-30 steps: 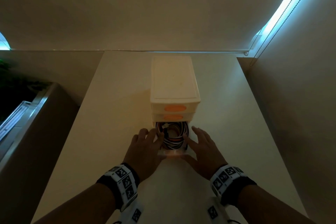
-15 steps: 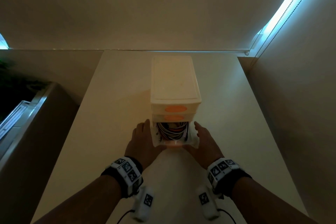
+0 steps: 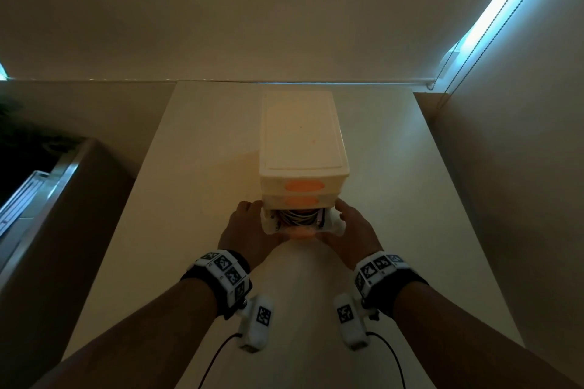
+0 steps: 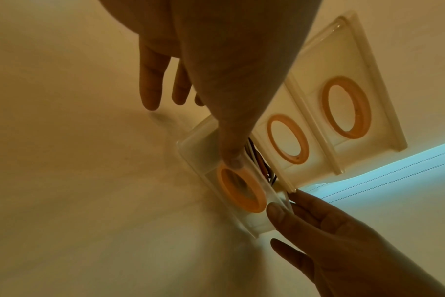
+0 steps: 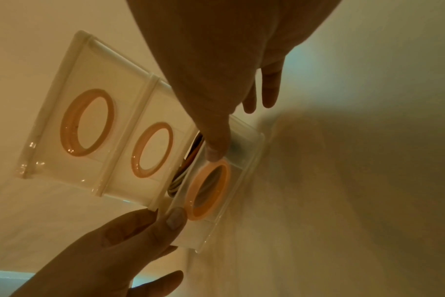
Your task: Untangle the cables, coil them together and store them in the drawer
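Note:
A cream three-drawer unit (image 3: pixel 303 136) with orange oval handles stands mid-table. Its bottom drawer (image 3: pixel 301 232) sticks out a little, and the coiled cables (image 3: pixel 298 216) show inside it. My left hand (image 3: pixel 246 230) lies against the drawer's left corner and my right hand (image 3: pixel 354 227) against its right corner. In the left wrist view the left thumb (image 4: pixel 231 158) presses the bottom drawer's front (image 4: pixel 206 152) above the orange ring, with the fingers straight along the side. In the right wrist view the right thumb (image 5: pixel 216 148) presses the same front (image 5: pixel 244 148), and cables (image 5: pixel 188 160) peek through the gap.
The unit stands on a pale table (image 3: pixel 410 199) that reaches a wall at the back. A window blind with a bead cord (image 3: pixel 458 66) is at the right. A dark ledge with a metal rail (image 3: pixel 47 186) runs along the left.
The bottom drawer has slid inward from well open to nearly closed. Both hands moved forward from beside the cable coil to the drawer's front corners.

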A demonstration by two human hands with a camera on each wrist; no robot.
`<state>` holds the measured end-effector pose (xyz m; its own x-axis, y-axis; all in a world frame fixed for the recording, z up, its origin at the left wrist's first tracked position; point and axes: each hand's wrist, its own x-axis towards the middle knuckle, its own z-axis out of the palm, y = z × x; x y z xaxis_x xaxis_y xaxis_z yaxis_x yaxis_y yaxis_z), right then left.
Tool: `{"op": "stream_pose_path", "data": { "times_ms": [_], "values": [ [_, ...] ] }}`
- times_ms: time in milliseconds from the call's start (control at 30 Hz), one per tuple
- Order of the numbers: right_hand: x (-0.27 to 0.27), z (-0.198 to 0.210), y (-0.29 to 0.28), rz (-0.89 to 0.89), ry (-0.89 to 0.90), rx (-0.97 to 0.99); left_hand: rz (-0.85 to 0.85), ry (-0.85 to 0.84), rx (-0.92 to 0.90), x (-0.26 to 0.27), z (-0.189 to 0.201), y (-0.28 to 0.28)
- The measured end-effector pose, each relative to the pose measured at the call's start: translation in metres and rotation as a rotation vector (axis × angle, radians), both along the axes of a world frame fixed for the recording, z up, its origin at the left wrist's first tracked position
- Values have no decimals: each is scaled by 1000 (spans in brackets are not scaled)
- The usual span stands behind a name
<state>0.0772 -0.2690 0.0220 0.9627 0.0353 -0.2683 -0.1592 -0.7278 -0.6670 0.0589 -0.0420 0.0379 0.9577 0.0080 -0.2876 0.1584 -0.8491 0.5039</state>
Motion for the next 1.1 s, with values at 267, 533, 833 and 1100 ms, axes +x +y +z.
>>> {"op": "stream_pose_path", "data": {
  "times_ms": [267, 533, 833, 1100],
  "values": [
    [14, 7, 7, -158, -19, 55, 128, 18, 26, 22, -11, -1],
    [29, 4, 12, -190, -58, -23, 159, -37, -13, 35, -11, -2],
    [31, 9, 13, -189, -28, -18, 134, -24, -13, 36, 0, -4],
    [28, 19, 16, -232, 93, 106, 148, 55, 8, 32, -3, 1]
  ]
}}
